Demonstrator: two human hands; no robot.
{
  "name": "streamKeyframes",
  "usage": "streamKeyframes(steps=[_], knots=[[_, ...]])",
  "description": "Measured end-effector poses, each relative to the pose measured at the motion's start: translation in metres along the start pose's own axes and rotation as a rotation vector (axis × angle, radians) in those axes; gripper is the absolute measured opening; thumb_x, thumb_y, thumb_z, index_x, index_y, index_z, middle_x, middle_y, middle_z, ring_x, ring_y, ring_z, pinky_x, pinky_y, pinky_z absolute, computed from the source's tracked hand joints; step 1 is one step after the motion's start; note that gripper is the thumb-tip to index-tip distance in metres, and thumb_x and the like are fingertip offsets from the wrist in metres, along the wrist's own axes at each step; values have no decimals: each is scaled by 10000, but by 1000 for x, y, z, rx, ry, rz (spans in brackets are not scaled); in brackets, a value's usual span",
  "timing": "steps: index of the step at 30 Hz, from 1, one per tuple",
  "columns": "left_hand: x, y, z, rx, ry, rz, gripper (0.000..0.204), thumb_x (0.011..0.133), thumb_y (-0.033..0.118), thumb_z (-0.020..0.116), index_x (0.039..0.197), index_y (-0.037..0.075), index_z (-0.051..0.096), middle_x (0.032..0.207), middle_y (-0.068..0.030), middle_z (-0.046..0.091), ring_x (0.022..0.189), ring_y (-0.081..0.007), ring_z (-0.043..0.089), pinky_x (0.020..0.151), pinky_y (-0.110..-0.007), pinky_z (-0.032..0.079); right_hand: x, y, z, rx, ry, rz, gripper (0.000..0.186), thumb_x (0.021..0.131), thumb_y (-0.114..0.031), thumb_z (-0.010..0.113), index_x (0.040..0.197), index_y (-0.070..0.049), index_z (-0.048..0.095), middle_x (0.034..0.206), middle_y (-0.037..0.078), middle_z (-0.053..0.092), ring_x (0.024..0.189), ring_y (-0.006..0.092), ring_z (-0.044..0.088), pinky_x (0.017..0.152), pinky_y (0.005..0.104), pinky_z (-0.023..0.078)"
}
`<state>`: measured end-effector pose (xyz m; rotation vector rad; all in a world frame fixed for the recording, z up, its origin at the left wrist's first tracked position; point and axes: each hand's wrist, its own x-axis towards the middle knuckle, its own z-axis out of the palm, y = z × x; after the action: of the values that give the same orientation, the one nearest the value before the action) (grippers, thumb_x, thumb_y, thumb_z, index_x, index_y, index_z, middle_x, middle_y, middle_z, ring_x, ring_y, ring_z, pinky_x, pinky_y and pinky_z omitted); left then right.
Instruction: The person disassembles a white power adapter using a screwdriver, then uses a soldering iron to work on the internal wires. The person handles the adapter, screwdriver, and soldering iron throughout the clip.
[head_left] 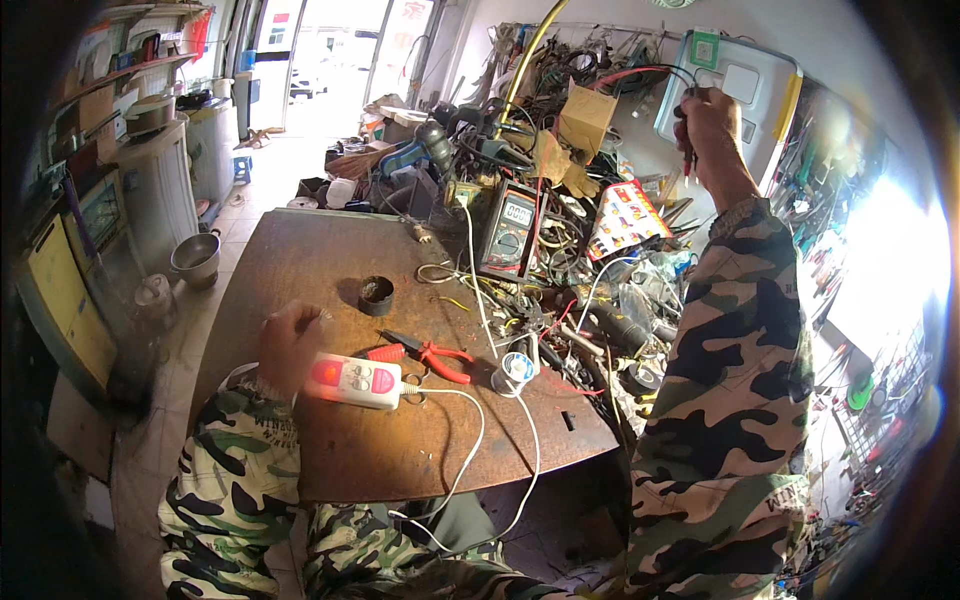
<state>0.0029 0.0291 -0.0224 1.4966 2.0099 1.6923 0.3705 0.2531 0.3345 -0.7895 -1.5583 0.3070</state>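
Observation:
My right hand (pixel 712 130) is raised at the upper right, its fingers closed round the multimeter test probes (pixel 688 162). Their tips point down below the fist, and a red and a black lead run off to the left. Over the table's left part, my left hand (pixel 290 345) is smeared by motion, so its fingers are unclear. Right beside it lies a white power strip (pixel 358 381) with a glowing red switch and a white cord. Among the clutter leans a multimeter (pixel 509 228) with its display lit.
On the brown table (pixel 300 260) are red-handled pliers (pixel 432 356), a dark round cup (pixel 376 295) and a small white spool (pixel 514 372). Heaped cables, tools and a cardboard box (pixel 586 120) crowd the back and right. A metal pot (pixel 196 258) stands on the floor at left.

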Motion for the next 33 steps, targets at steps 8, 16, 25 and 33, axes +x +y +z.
streamKeyframes(steps=[8, 16, 25, 33], knots=[[-1, 13, 1, 69, 35, -11, 220, 865, 210, 665, 901, -6, 689, 774, -160, 703, 709, -251, 691, 665, -360, 518, -59, 2, -24, 370, -292, 340, 223, 931, -174, 597, 1003, 33, 638, 760, 62, 604, 570, 138, 543, 506, 275, 435], [-3, 13, 13, -135, 30, -8, 160, 884, 99, 668, 940, -51, 670, 793, -146, 701, 711, -215, 689, 663, -347, 530, -238, 8, 37, 791, -281, 492, 105, 1000, -138, 547, 1018, -37, 567, 767, 61, 595, 593, 155, 579, 539, 294, 497], [3, 0, 20, -52, 43, 94, 166, 861, 149, 707, 905, -10, 684, 803, -177, 706, 745, -276, 709, 660, -376, 527, -279, 22, 128, 1035, -27, 727, 402, 1013, -365, 552, 909, 9, 656, 629, -10, 499, 508, 108, 418, 482, 279, 308], [-4, 22, 14, -418, -158, -64, 168, 941, 108, 630, 996, -51, 629, 860, -57, 668, 725, -119, 669, 645, -262, 538, -308, 72, 161, 799, -288, 445, 400, 1012, -358, 604, 804, -30, 694, 646, -78, 515, 602, 29, 356, 546, 237, 266]])
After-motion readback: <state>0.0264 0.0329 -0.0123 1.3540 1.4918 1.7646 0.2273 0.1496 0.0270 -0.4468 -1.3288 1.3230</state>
